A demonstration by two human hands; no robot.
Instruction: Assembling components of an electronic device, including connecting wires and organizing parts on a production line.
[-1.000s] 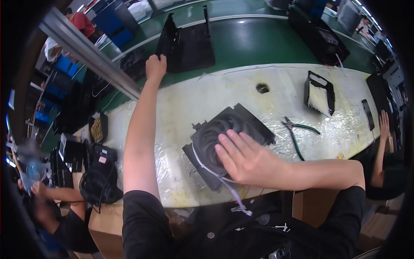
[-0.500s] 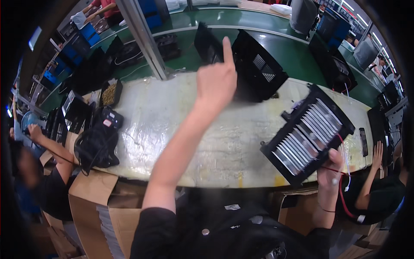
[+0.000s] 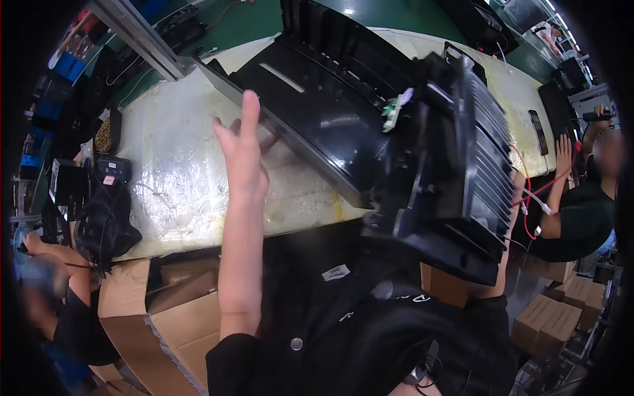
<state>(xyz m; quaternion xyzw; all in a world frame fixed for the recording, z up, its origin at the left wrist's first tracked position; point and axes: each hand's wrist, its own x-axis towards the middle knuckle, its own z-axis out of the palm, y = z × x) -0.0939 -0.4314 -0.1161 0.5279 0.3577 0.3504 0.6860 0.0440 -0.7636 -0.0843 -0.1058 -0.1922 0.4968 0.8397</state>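
Observation:
A large open black case (image 3: pixel 310 119) sits tilted over the bench in front of me. My left hand (image 3: pixel 244 155) is at its near left edge, one finger up along the outside and the other fingers partly hidden by the panel. On the right, a black finned frame (image 3: pixel 485 152) is stood on its side, its slats facing right. My right hand (image 3: pixel 517 188) grips its far right side and is mostly hidden behind it. Red and white wires (image 3: pixel 528 198) with white plugs hang there. A small green circuit board (image 3: pixel 394 112) shows between the case and the frame.
A film-covered bench top (image 3: pixel 178 165) spreads under the work. At its left lie a black bundle (image 3: pixel 109 224) and a tray of small brass-coloured parts (image 3: pixel 104 135). A dark phone-like slab (image 3: pixel 538 132) lies at right. Co-workers sit on both sides; an open carton (image 3: pixel 125 290) stands below.
My left hand has come back toward me, and the black case is now much nearer. The finned frame has turned onto its side and moved up against the case's right end.

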